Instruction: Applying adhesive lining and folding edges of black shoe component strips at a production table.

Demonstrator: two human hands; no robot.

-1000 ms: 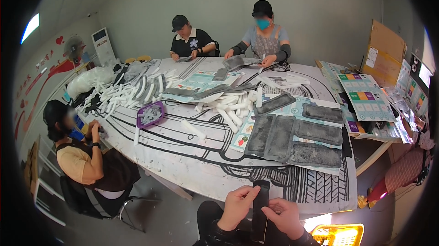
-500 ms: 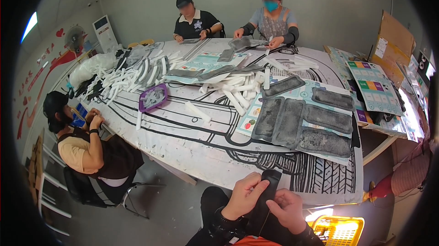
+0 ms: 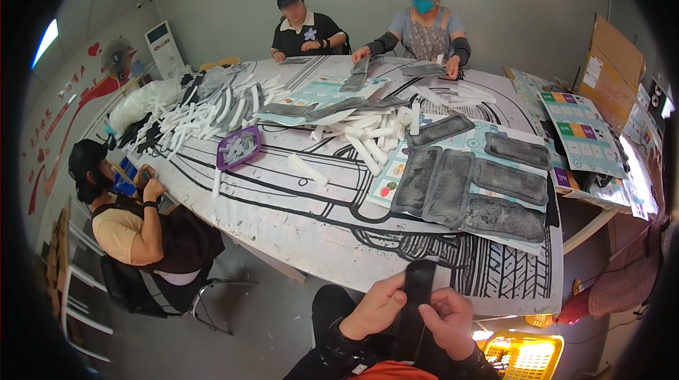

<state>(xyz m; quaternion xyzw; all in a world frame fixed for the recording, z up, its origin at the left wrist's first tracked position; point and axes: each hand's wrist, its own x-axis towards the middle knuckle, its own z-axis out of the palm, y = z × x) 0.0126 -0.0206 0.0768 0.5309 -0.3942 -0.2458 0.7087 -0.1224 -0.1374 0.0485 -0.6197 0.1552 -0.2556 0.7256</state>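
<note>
I hold a long, flat black strip [image 3: 420, 282] upright over the near table edge, its lower part running down toward my lap. My left hand [image 3: 375, 307] is closed on its left edge, the thumb along the side. My right hand [image 3: 450, 320] pinches the right edge lower down, between thumb and bent fingers. A pale strip shows just right of the black one; whether it belongs to it I cannot tell. Beyond my hands, several dark grey, flat oblong pads [image 3: 447, 185] rest on printed cardboard sheets [image 3: 380, 195].
White foam strips [image 3: 362, 132] lie piled mid-table beside a purple basket [image 3: 239, 148] of small grey pieces. A yellow basket [image 3: 525, 355] stands below the table on my right. One co-worker [image 3: 134, 217] sits at the left; two others [image 3: 428, 23] work across the far side.
My left thumb has shifted off the black strip's face to its edge, and more of the strip shows. Across the table, the right-hand co-worker's hands have moved apart, each at a separate grey pad.
</note>
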